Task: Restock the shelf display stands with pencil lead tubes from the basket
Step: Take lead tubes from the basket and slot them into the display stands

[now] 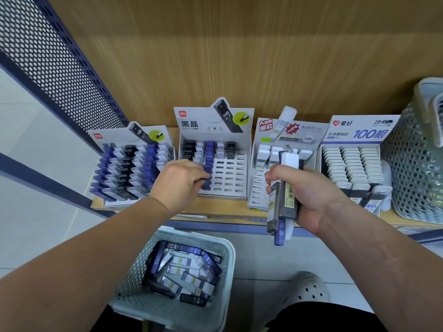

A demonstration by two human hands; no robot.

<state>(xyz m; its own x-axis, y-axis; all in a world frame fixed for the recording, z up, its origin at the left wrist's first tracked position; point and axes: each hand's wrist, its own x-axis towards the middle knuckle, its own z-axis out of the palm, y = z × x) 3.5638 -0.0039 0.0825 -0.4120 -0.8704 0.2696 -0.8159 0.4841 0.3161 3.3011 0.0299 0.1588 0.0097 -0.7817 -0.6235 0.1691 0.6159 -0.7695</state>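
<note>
Tubes point(284, 200) gripped as bundle in right hand point(309, 195), ready supply; left hand point(179, 180) pinches purple tube point(206, 182) into stand point(230, 185) slot near shelf point(215, 209) front edge.

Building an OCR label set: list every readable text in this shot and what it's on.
"HB 0.7": far-left stand header; its "黑晶" is half hidden.
"黑晶", "HB 0.7": second stand header.
"活动铅芯", "100": third stand header.
"爱好", "2B", "大容量铅芯", "100根": fourth stand header.
"HB", "07": purple tube in the right hand.
"HB", "100": tubes in the basket.
Red logos, fine print, barcodes: too small to read.
</note>
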